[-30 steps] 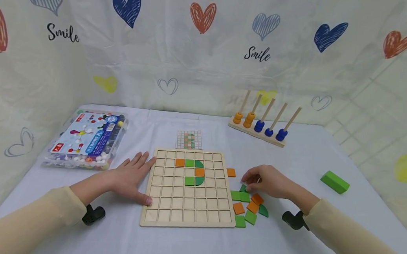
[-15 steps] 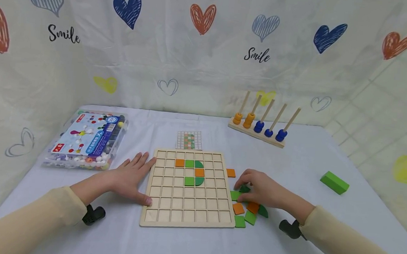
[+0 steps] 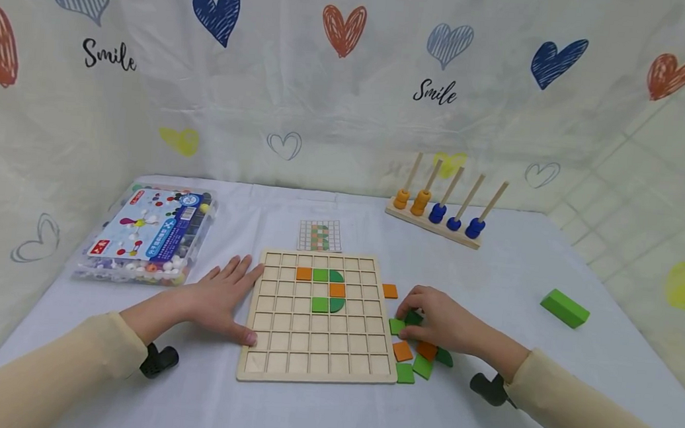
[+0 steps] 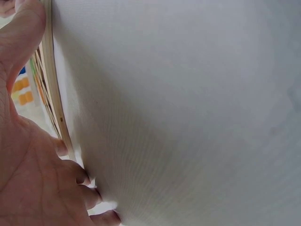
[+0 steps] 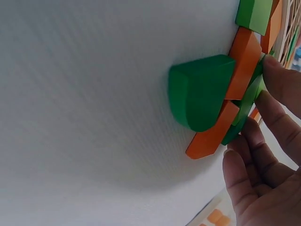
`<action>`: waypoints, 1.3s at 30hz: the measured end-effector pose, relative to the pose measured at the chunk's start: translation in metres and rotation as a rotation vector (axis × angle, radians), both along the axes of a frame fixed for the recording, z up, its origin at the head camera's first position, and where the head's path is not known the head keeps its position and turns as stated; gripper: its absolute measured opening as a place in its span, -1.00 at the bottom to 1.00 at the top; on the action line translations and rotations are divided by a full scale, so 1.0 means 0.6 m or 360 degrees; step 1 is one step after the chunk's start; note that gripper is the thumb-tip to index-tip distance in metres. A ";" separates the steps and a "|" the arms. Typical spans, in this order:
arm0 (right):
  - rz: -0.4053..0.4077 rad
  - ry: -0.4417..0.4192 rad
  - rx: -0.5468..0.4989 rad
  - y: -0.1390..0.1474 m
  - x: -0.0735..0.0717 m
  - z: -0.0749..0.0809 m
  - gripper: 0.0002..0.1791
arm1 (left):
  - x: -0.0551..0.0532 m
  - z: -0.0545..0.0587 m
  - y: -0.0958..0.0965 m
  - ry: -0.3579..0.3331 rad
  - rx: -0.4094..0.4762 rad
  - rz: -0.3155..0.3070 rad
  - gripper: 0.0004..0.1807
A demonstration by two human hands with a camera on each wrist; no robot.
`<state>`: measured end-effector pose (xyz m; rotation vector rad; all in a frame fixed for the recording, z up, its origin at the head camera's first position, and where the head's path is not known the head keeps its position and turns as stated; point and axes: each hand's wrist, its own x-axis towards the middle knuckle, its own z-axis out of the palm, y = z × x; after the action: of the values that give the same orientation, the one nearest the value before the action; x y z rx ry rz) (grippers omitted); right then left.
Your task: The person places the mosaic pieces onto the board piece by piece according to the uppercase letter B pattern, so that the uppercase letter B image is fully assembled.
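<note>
The pale wooden grid board (image 3: 318,341) lies in the middle of the table, with several orange and green pieces set in its upper cells. My left hand (image 3: 220,301) rests spread along its left edge, thumb on the lower rim; the left wrist view shows fingertips (image 4: 89,179) by that side. Right of the board, my right hand (image 3: 439,319) reaches over loose tiles and pinches a light green square tile (image 3: 396,326) between thumb and index finger. Under the hand are a dark green quarter-round piece (image 3: 414,318) and an orange tile (image 3: 426,350), partly hidden.
A small pattern card (image 3: 320,235) lies just behind the board. At back left is a clear box of beads (image 3: 144,233); at back right, a peg stand (image 3: 434,224) with orange and blue beads. A green block (image 3: 565,308) lies far right.
My right hand has moved down and left from the dark green quarter-round piece onto the light green squares, and the pinched tile has shifted slightly. The left hand stays on the board's edge.
</note>
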<state>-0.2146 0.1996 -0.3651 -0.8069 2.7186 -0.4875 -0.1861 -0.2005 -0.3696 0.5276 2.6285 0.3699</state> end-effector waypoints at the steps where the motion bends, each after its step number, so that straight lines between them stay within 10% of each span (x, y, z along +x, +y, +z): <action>1: 0.0000 0.0006 0.0006 0.000 0.000 0.000 -0.82 | -0.001 -0.001 0.000 -0.0001 -0.0001 0.0002 0.43; 39: -0.0026 0.0056 -0.0144 -0.056 -0.022 0.019 -0.74 | -0.006 -0.006 -0.002 -0.0007 -0.0003 0.0003 0.43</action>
<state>-0.2279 0.1662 -0.3539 -0.8242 2.7542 -0.6093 -0.1895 -0.2019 -0.3729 0.5236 2.6252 0.3689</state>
